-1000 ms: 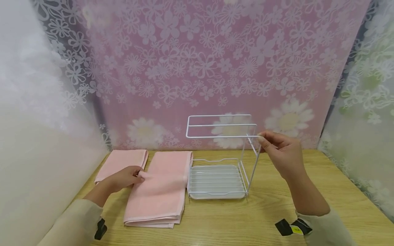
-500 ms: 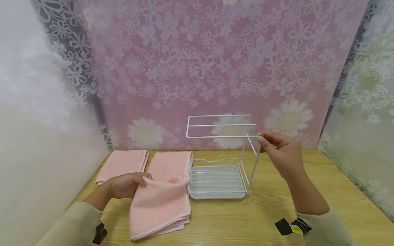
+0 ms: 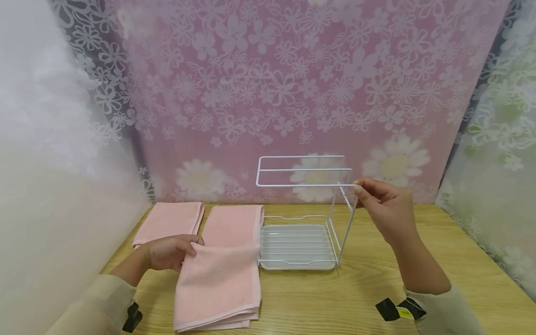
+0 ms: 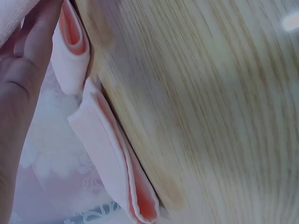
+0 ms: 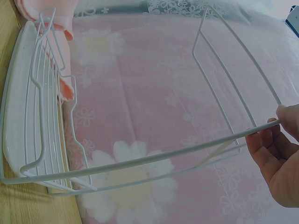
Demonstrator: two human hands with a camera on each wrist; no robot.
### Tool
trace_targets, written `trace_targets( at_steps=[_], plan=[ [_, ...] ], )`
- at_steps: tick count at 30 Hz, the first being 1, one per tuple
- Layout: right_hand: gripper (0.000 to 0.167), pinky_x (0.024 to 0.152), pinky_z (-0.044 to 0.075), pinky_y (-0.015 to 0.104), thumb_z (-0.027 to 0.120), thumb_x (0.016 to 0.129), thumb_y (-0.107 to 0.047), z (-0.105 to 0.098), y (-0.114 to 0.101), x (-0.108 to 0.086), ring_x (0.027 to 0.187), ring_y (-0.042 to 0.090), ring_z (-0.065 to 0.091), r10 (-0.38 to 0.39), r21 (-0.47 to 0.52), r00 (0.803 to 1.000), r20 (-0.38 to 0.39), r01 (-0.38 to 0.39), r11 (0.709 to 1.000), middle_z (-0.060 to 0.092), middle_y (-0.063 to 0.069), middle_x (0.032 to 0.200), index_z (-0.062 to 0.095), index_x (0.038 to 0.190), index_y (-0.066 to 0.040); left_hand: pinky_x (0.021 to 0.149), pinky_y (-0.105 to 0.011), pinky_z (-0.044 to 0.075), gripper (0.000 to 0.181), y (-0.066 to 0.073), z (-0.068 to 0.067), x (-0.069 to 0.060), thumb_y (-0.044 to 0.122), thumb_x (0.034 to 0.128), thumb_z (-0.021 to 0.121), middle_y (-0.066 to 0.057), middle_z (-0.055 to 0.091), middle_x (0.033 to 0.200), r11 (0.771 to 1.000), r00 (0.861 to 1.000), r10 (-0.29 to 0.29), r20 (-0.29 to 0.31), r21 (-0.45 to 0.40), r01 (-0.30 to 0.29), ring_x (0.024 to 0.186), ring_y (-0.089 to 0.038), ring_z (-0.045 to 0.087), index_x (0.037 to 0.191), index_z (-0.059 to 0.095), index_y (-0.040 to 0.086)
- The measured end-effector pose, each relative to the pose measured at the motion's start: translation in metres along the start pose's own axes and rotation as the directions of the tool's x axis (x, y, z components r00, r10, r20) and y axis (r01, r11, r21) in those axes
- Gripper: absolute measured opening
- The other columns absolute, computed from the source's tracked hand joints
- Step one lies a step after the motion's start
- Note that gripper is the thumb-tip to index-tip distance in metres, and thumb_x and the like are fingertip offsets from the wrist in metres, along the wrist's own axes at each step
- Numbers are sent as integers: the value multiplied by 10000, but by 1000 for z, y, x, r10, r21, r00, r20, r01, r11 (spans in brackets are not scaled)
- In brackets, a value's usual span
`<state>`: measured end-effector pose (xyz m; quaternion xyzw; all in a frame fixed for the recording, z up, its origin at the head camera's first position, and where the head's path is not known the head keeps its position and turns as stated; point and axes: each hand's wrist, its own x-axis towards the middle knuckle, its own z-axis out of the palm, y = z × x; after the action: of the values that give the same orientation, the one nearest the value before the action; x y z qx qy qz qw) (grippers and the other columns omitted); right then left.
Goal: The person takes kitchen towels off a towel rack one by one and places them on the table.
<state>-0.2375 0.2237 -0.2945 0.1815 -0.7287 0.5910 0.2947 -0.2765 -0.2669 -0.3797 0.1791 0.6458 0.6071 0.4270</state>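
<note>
My left hand (image 3: pixel 171 252) pinches the upper left corner of a folded pink towel (image 3: pixel 219 284), whose near part hangs toward the table's front. Behind it lies a second folded pink towel (image 3: pixel 232 223), partly covered. Another folded pink towel (image 3: pixel 169 219) is at the far left; both also show in the left wrist view, near the hand (image 4: pixel 23 79). To the right stands a white wire rack (image 3: pixel 307 185) with a shallow white tray (image 3: pixel 298 266) under its lower wires. My right hand (image 3: pixel 389 209) pinches the rack's upper right corner between thumb and fingers, clearly seen in the right wrist view.
The wooden table (image 3: pixel 377 274) runs back to a pink flowered sheet (image 3: pixel 289 83). Pale flowered sheets close off both sides, a white one (image 3: pixel 54 153) on the left. The rack's open left side faces the towels.
My left hand has lifted the near towel's corner and pulled the towel toward the table's front, uncovering more of the one behind. The right hand and rack have stayed put.
</note>
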Motion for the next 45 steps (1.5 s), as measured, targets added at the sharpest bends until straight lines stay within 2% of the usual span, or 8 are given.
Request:
trace_targets(
  at_steps=[5, 12, 20, 24, 29, 35, 38, 45],
  plan=[
    [185, 616, 552, 216, 661, 918, -20, 0, -1, -1, 624, 116, 631, 3, 11, 1000, -3, -3, 1000, 722, -41, 834, 679, 1002, 145, 724, -388, 569, 123, -2, -8, -6, 100, 979, 501, -56, 649, 1048, 1000, 998, -11, -64, 16, 12, 883, -219, 678, 1101, 496, 91],
    [188, 616, 553, 219, 655, 921, -13, 0, -2, -3, 625, 120, 630, -6, 10, 1000, -3, 6, 1000, 721, -35, 830, 670, 997, 159, 708, -428, 579, 175, -3, -15, -13, 146, 988, 547, -99, 650, 1064, 995, 985, -15, -174, 98, 32, 910, -272, 671, 1130, 511, 50],
    [216, 621, 560, 236, 652, 929, -35, 0, -1, -4, 637, 157, 649, 0, -18, 1000, -1, 0, 1000, 724, -51, 832, 667, 1017, 162, 687, -476, 576, 305, -17, -22, -19, 153, 950, 653, -90, 541, 886, 967, 943, 4, -331, 243, 81, 762, -227, 600, 1143, 485, -13],
    [221, 627, 562, 243, 655, 930, -48, 0, 0, -4, 641, 159, 646, 4, -32, 1000, -2, -4, 999, 723, -61, 844, 671, 1022, 153, 669, -466, 576, 396, -23, -23, -15, 134, 931, 676, -130, 569, 898, 934, 917, 55, -395, 346, 92, 752, -276, 635, 1195, 461, -69],
    [221, 629, 559, 236, 660, 929, -61, 0, -1, -4, 642, 133, 640, 11, -40, 1000, -2, -11, 999, 721, -66, 855, 677, 1015, 142, 638, -437, 572, 329, -25, -23, -9, 64, 913, 678, -111, 566, 832, 905, 886, 123, -446, 417, 85, 724, -242, 619, 1133, 483, -83],
    [225, 634, 560, 226, 661, 934, -85, 0, 0, -1, 660, 103, 655, 15, -77, 1000, 3, -15, 997, 712, -99, 881, 691, 1039, 112, 616, -394, 561, 276, -27, -21, -1, 38, 898, 679, -78, 544, 780, 894, 866, 146, -479, 438, 92, 695, -191, 578, 1082, 502, -69],
    [237, 633, 560, 221, 666, 931, -94, 0, 0, -1, 665, 100, 660, 22, -82, 1000, 4, -21, 996, 709, -110, 888, 690, 1050, 110, 614, -400, 563, 287, -27, -21, 0, 40, 898, 677, -84, 545, 786, 896, 863, 138, -485, 433, 100, 690, -194, 586, 1090, 497, -74],
    [217, 627, 558, 219, 667, 923, -54, 0, -1, -1, 644, 115, 649, 21, -12, 1000, -7, -21, 1000, 719, -58, 863, 684, 1034, 131, 626, -432, 571, 366, -26, -25, -2, 71, 887, 710, -133, 563, 877, 884, 842, 130, -524, 446, 141, 695, -270, 648, 1151, 511, -85]
  ],
)
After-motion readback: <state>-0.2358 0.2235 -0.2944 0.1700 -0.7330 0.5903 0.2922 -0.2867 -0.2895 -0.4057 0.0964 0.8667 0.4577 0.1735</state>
